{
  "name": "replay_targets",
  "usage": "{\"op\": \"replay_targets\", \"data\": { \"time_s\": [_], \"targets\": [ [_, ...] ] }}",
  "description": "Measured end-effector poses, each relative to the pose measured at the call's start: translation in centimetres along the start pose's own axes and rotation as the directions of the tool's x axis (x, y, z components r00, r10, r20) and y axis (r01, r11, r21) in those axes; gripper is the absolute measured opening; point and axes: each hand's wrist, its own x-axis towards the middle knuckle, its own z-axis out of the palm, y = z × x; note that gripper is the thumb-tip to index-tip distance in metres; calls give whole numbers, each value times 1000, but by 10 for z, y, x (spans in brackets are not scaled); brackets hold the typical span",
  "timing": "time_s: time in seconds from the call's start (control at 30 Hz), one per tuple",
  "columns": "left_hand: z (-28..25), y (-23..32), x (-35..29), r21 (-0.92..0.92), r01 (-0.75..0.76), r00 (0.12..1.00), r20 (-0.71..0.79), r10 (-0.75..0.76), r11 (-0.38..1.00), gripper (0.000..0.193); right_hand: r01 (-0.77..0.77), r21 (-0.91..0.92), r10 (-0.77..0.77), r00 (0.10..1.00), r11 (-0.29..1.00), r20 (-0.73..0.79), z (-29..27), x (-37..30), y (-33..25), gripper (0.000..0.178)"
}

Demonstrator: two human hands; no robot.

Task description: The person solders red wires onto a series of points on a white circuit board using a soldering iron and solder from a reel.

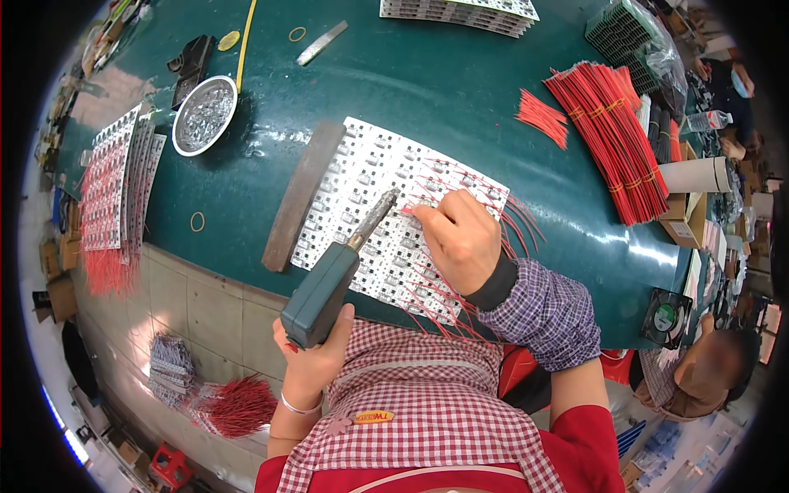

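My left hand (319, 355) grips the handle of a green soldering gun (320, 294). Its metal tip points up and right, over a white panel of small circuit boards (366, 148). Just right of the tip, my right hand (462, 240) is closed in a pinch on a thin red wire (408, 211), whose end shows by the fingertips. Several red wires (526, 220) lie across the panel's right part and stick out past its edge. A dark straight bar (302, 201) lies along the panel's left edge. The exact contact of tip and board is too small to tell.
A white-rimmed bowl of silvery bits (178, 138) stands at left, near a stack of wired panels (115, 181). Bundled red wires (608, 135) lie at right, by a small fan (667, 319). More panels (460, 15) are stacked at the back. Another person (707, 374) sits at lower right.
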Motion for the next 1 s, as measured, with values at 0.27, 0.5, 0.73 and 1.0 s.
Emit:
{"op": "replay_targets", "data": {
  "time_s": [0.27, 0.5, 0.73, 1.0],
  "targets": [
    [-2, -11, 2, 74, -100, 993, 69, 95, 992, 21, -44, 12, 44, 999, 999, 2, 6, -3, 0, 21],
    [-1, -4, 7, 43, -46, 989, 141, 39, 998, 19, -53, 13, 53, 999, 998, 3, 8, -2, 1, 20],
    [-1, 4, 11, 85, -53, 983, 182, 37, 995, 17, -44, 26, 44, 999, 999, 5, 9, -2, 3, 20],
    [-4, 0, 2, 72, -56, 992, 119, 47, 996, 14, -47, 28, 47, 999, 998, 14, 7, -1, 1, 20]
  ]
}}
